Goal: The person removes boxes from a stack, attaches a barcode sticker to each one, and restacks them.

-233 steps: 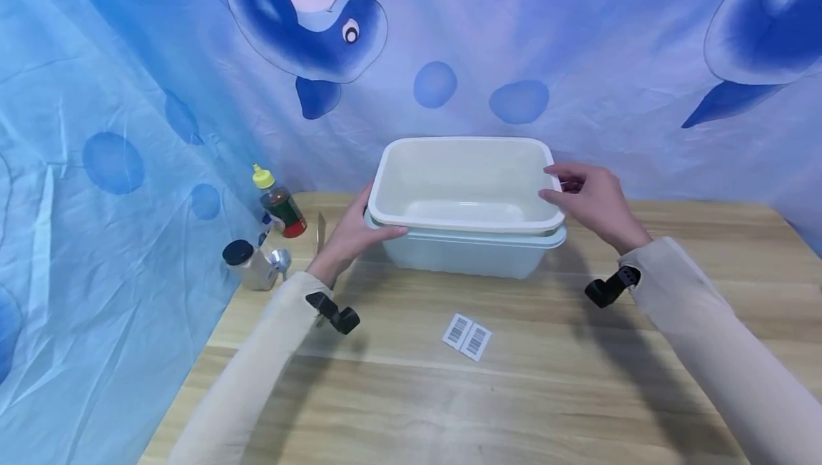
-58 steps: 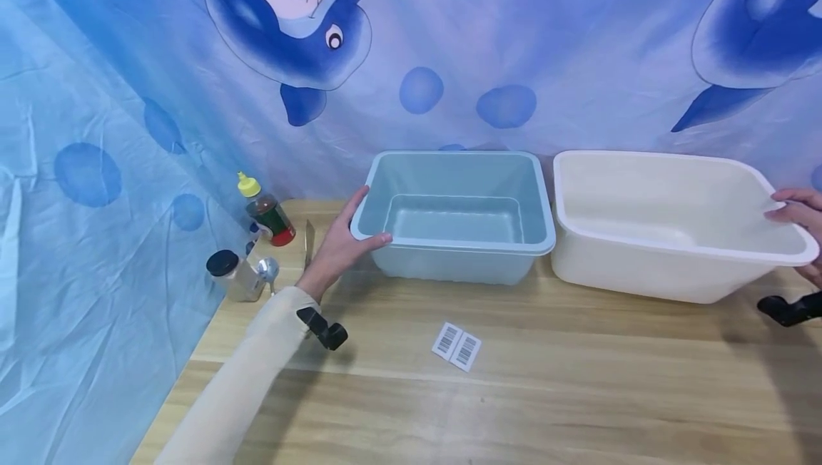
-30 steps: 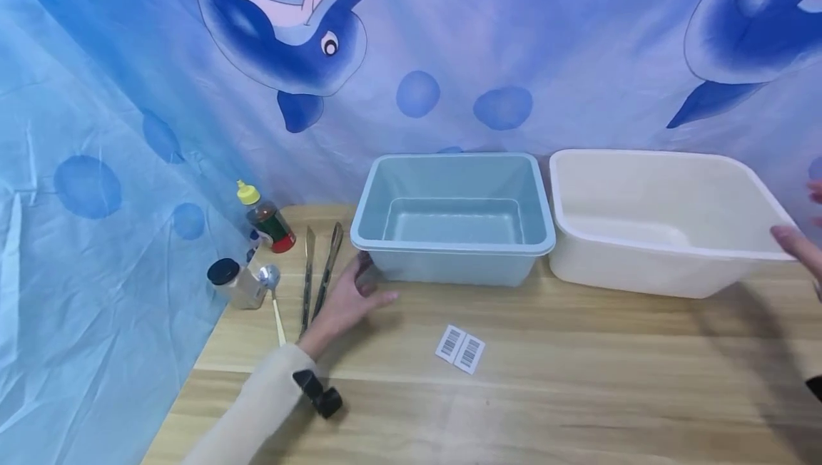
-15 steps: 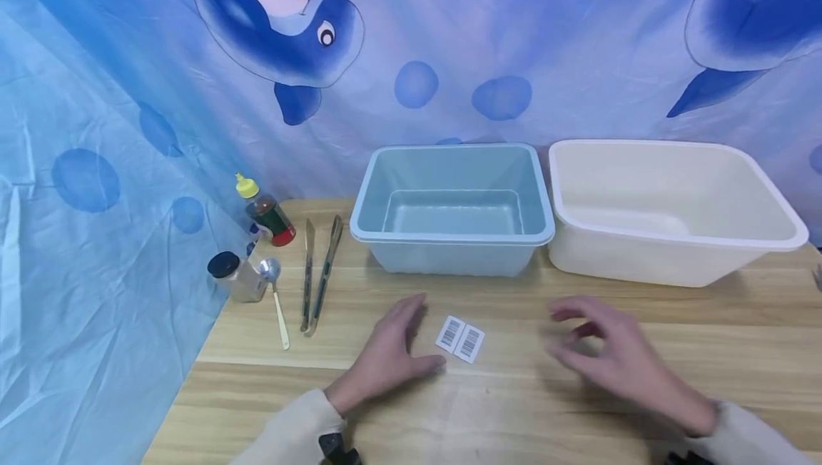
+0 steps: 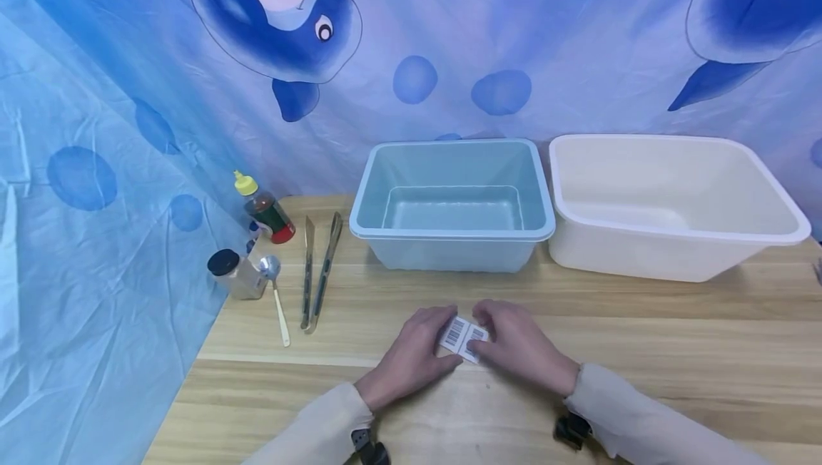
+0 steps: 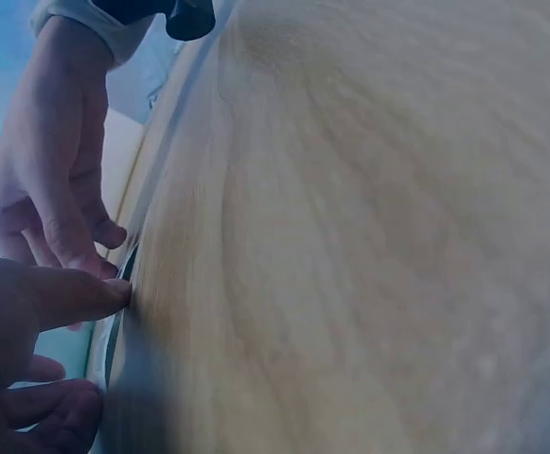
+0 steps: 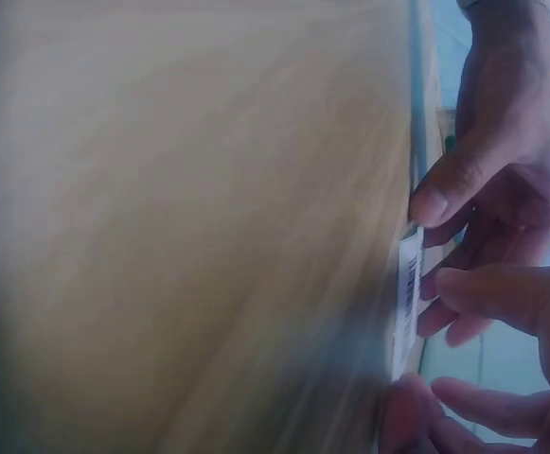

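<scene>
Both hands have come in off the tubs and met at the front of the pale wooden table (image 5: pixel 642 336): the left hand (image 5: pixel 411 358) and the right hand (image 5: pixel 520 347) now close on the pair of small white barcode labels (image 5: pixel 464 336) that a moment ago lay untouched between them. From the head view the left fingertips press at the labels' left edge and the right fingertips curl over the right edge; in the right wrist view the white strip (image 7: pixel 409 293) stands edge-on between thumb and fingers, so it looks pinched and starting to lift, though whether it has left the wood I cannot tell. The light blue rectangular plastic tub (image 5: pixel 453 205) and the cream rectangular plastic tub (image 5: pixel 668 201) now stand side by side at the back, released and no longer nested. So the tub work reads as finished, and attention has shifted to the labels. Left of the blue tub lie metal tongs (image 5: pixel 319 272), untouched.
</scene>
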Demonstrator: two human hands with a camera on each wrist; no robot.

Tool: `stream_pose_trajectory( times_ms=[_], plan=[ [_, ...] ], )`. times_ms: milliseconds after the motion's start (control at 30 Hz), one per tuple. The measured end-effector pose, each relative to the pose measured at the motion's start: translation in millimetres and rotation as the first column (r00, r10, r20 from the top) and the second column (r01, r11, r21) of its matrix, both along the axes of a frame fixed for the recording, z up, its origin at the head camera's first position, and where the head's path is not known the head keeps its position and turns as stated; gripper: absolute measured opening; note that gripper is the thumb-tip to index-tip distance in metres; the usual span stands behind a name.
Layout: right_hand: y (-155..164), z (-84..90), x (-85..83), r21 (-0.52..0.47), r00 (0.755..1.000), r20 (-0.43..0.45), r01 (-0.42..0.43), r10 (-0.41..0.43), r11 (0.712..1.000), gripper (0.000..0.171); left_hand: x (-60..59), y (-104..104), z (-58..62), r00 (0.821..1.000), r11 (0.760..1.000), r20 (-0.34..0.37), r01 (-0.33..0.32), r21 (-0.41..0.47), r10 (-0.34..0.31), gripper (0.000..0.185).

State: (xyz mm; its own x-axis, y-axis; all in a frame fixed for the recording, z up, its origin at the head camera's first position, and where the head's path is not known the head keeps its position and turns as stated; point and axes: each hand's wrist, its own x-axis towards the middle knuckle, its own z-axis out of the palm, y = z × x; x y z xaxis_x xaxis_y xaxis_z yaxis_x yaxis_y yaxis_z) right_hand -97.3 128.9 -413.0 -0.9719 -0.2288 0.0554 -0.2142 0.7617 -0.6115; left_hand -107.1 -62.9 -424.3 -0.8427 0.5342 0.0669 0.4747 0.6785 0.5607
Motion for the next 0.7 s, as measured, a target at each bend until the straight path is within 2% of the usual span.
stream_pose_trajectory(
  times_ms=[267,367,567,633,700],
  plan=[
    [-4.5,-2.5,-3.5,-0.01,0.998,0.044,0.036,-0.035,0.999,0.037,-2.3,1.7,0.3,1.0,1.0,0.012,0.001,0.004,-0.001,0.064],
    [-3.1,-4.9,-4.0,-0.038,0.998,0.056,0.038,-0.036,0.999,0.029,-2.8,1.7,0.2,1.0,1.0,0.011,0.005,0.008,-0.005,0.063],
    [0.5,-7.0,-4.8,-0.191,0.993,0.117,-0.009,0.032,0.982,0.007,-2.5,1.6,-1.4,1.0,0.998,0.026,-0.012,0.066,0.011,0.062],
    [1.6,-6.5,-4.2,-0.256,0.99,0.132,-0.018,0.053,0.966,0.005,-2.1,1.5,-2.2,0.998,0.992,0.049,-0.035,0.122,0.03,0.064],
    [2.6,-5.0,-2.7,-0.313,0.988,0.149,0.012,0.037,0.95,0.004,-1.8,1.6,-2.4,0.995,0.977,0.089,-0.072,0.201,0.055,0.066]
  ],
)
